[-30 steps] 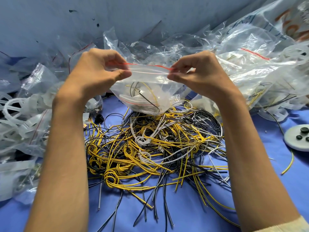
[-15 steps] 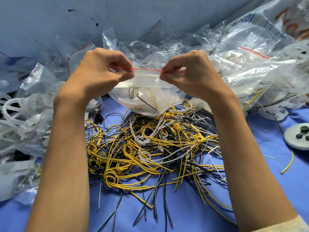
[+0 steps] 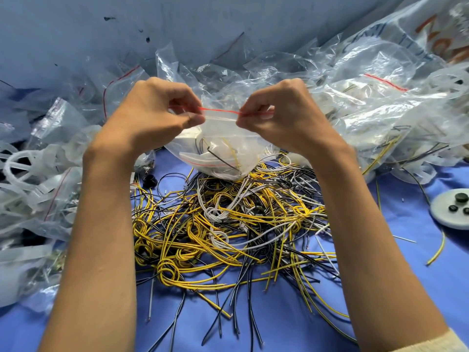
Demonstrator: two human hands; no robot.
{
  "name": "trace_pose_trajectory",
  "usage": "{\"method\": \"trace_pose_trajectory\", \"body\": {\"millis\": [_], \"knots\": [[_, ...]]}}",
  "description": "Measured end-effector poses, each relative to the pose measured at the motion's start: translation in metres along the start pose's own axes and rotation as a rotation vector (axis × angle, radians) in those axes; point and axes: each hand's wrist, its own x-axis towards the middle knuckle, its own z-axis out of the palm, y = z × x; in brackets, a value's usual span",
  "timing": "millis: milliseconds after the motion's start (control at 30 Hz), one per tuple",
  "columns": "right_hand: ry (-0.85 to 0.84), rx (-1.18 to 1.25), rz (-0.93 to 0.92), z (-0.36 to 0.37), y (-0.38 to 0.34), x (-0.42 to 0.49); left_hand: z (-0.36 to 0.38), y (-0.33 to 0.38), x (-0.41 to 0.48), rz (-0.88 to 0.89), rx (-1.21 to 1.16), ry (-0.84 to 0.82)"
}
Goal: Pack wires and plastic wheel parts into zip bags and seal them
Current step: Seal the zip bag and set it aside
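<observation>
You held a zip bag (image 3: 223,148) up in the middle, just over the wires (image 3: 228,224). Your left hand (image 3: 154,115) pinched the left end of the bag's top. Your right hand (image 3: 281,115) pinched the right end. Both hands had curled fingers, with the thumbs pressed by the red strip (image 3: 220,111) along the top. The hands were near each other, and a short bit of strip showed between them. Inside the bag were a few thin wires and a small bag. There was something white in there too, but I could not tell what. The bottom of the bag touched the pile of yellow, black and white wires on the blue desk (image 3: 406,288). Clear bags (image 3: 38,186) were heaped on the left, and more were piled far right. A grey disc (image 3: 446,217) with small black parts (image 3: 460,198) on it sat at the right edge. A black ring (image 3: 148,178) lay by your left arm.
</observation>
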Motion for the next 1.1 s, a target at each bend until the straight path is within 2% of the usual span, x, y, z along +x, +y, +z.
{"method": "trace_pose_trajectory", "body": {"millis": [500, 833, 1100], "knots": [[-0.005, -0.005, -0.018, 0.005, -0.002, 0.000, 0.003, 0.004, -0.001, 0.035, -0.021, -0.077], [-0.006, -0.003, -0.026, 0.012, -0.007, 0.002, 0.007, 0.007, 0.001, 0.073, -0.048, -0.072], [-0.017, -0.038, 0.002, 0.012, -0.007, 0.004, 0.012, 0.011, 0.002, 0.186, 0.029, -0.016]]}}
